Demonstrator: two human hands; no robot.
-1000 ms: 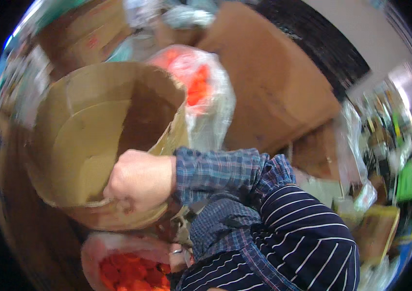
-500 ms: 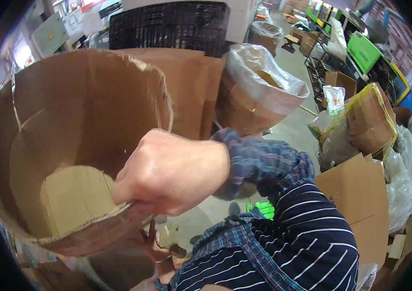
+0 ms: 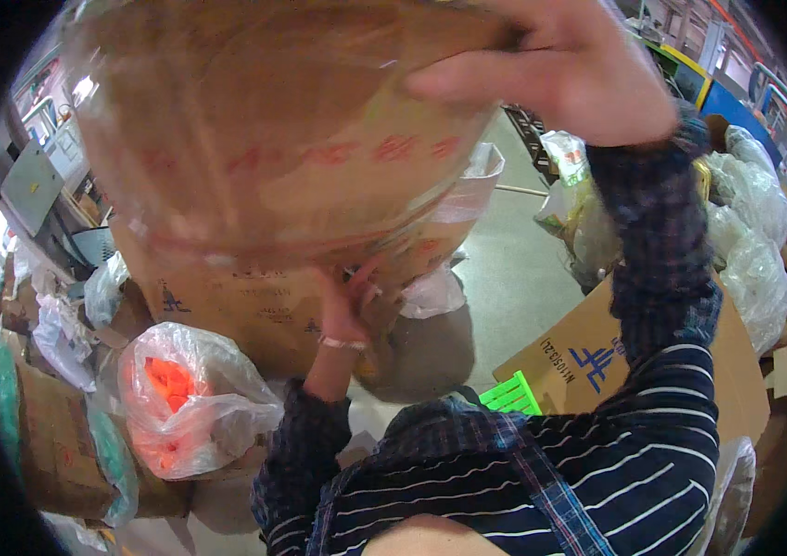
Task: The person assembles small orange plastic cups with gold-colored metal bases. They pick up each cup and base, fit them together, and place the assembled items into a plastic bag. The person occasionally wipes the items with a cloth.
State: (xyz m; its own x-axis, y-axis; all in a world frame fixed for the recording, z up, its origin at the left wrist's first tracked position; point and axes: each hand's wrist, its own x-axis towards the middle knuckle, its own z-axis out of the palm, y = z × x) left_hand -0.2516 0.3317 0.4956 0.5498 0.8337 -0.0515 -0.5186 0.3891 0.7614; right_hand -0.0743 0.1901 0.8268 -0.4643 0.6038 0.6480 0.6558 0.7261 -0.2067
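A large round cardboard drum (image 3: pixel 264 111) with faded red print fills the upper part of the view, raised in front of me and blurred by motion. My right hand (image 3: pixel 560 79) grips it high on the right side, with fingertips hidden behind its edge. Under its lower edge is my left hand (image 3: pixel 345 315), fingers up against the bottom rim; their tips are partly hidden. The drum's inside does not show from here.
Flat brown cardboard (image 3: pixel 227 315) stands behind the drum. To the left lies a clear bag with orange contents (image 3: pixel 180 398). On the right are a cardboard sheet (image 3: pixel 560 371), a bright green plastic piece (image 3: pixel 511 396) and clear plastic bags (image 3: pixel 750 250).
The drum has been lifted and tipped, so its outer wall now faces me instead of its open inside. My right hand has risen to the upper right; my left hand is now under it.
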